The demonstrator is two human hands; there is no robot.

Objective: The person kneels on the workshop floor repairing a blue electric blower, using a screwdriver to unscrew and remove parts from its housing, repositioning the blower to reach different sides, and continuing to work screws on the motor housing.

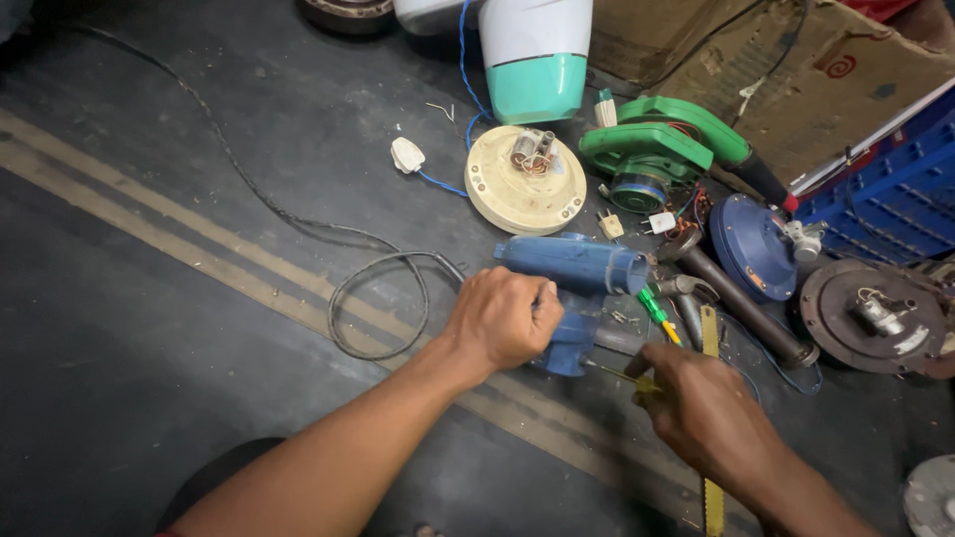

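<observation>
Blue drill (577, 273), one only, lies on a dark floor (149, 378), its handle gripped by the left hand (502, 318). The right hand (701, 403) pinches a thin yellow screwdriver (622, 376), tip pointing at the drill's handle. Near the right hand lie one hacksaw blade (710, 343), partly hidden under that hand, one green-handled screwdriver (657, 313) and one hammer (731, 293). A black cord (373, 298) loops left of the drill. Beyond sit one cream motor disc (524, 184), one green blower (662, 149) and two round dark motor plates (751, 244), with a blue crate (885, 194) at right. Farthest, a white-and-teal appliance (532, 60) is cut off at the top edge. Small parts around the drill are hard to make out.
</observation>
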